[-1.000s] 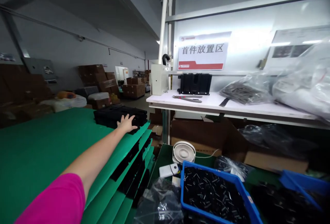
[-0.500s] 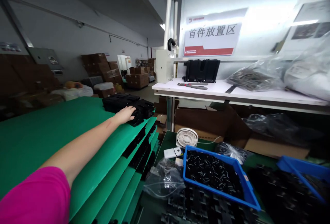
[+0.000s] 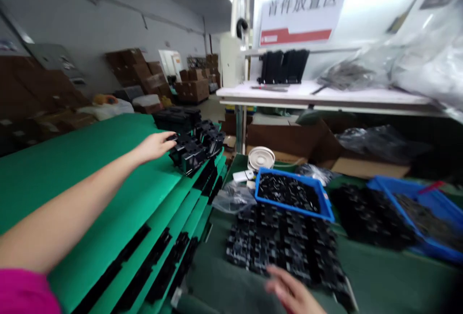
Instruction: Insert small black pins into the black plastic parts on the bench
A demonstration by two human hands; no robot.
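My left hand (image 3: 155, 146) reaches out over the stack of green sheets (image 3: 119, 179). Its fingers are apart, and the tips are at the near left side of a black plastic part (image 3: 188, 152), seemingly touching it. More black parts (image 3: 177, 117) lie behind on the top sheet, close to its right corner. At the bottom of the view, blurred by motion, is my right hand (image 3: 292, 292), fingers stretched out and holding nothing visible. Just beyond it, rows of black plastic parts (image 3: 267, 251) lie on the dark green bench (image 3: 224, 275).
A blue tray (image 3: 289, 208) of small black pieces stands behind the rows. Another blue tray (image 3: 437, 251) is at the right. A white fan (image 3: 261, 158) and a clear plastic bag (image 3: 233, 199) sit nearby. A white shelf (image 3: 325, 96) spans the back.
The view has tilted down and my right hand has come into it. My left hand has drawn back from on top of the black parts to their left side.
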